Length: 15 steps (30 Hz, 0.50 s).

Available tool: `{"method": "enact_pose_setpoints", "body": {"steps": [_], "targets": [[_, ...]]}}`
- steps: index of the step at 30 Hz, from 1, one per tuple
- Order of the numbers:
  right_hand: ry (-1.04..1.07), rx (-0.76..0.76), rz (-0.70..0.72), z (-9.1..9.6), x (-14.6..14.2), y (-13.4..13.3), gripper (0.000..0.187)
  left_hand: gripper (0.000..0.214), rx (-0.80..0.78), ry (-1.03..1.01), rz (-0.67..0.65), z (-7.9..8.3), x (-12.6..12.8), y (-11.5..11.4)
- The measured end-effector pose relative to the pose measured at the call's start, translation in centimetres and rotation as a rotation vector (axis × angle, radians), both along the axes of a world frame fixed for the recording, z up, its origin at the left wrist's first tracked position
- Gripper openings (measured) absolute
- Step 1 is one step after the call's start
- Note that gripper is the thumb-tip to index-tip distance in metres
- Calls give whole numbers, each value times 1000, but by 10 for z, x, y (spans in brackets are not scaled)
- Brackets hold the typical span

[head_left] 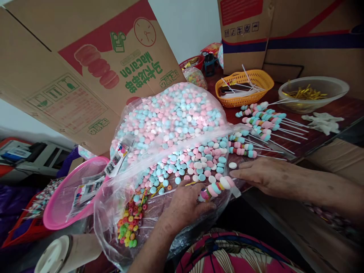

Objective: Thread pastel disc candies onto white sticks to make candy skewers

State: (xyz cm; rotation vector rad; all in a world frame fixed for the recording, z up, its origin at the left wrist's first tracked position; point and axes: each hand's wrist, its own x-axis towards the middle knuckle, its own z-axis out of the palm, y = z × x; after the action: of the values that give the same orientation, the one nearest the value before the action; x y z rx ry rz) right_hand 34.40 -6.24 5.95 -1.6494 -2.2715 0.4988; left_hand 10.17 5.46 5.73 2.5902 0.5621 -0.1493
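Observation:
My left hand (186, 203) is closed around a candy skewer (217, 187), threaded with pink, blue, white and coloured pieces. Just right of the skewer's tip is my right hand (260, 175), its fingers stretched out and nothing visible in them. A white candy (232, 165) lies beside its fingertips. Beyond both hands, a large clear plastic bag (99, 220) spills pink, blue and white candies (176, 117). Small coloured ring candies (131, 223) lie left of my left hand, near some gold twist ties (159, 190). Loaded candy skewers (264, 121) are piled at the right.
A yellow basket (244, 101) holds white sticks; a clear bowl (313, 104) holds gold ties. Cardboard boxes (113, 91) stand behind. At left are a pink basket (54, 212) with packets and a lidded cup (82, 248). A crumpled white glove-like item (324, 122) lies near the right edge.

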Motion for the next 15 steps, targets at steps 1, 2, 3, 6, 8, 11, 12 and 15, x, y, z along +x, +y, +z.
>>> {"method": "enact_pose_setpoints", "body": {"steps": [1,2,3,6,8,11,12,15], "targets": [[-57,-9,25,2,-1,2,29,42,-46,31,2,1,4,-2],[-124,-7,50,5,-1,5,28,41,-88,55,-4,2,7,-2],[-189,14,73,8,0,8,25,43,-133,78,-19,5,10,-2],[-346,211,146,20,4,16,18,47,-321,136,-112,15,15,3],[-402,403,184,26,6,19,18,45,-493,135,-145,19,16,6],[-454,602,231,27,5,20,25,40,-756,123,-74,17,13,10],[-463,637,231,24,4,19,27,40,-861,132,-24,14,11,11],[-462,655,199,12,1,13,30,44,-1123,148,113,7,6,13]]}}
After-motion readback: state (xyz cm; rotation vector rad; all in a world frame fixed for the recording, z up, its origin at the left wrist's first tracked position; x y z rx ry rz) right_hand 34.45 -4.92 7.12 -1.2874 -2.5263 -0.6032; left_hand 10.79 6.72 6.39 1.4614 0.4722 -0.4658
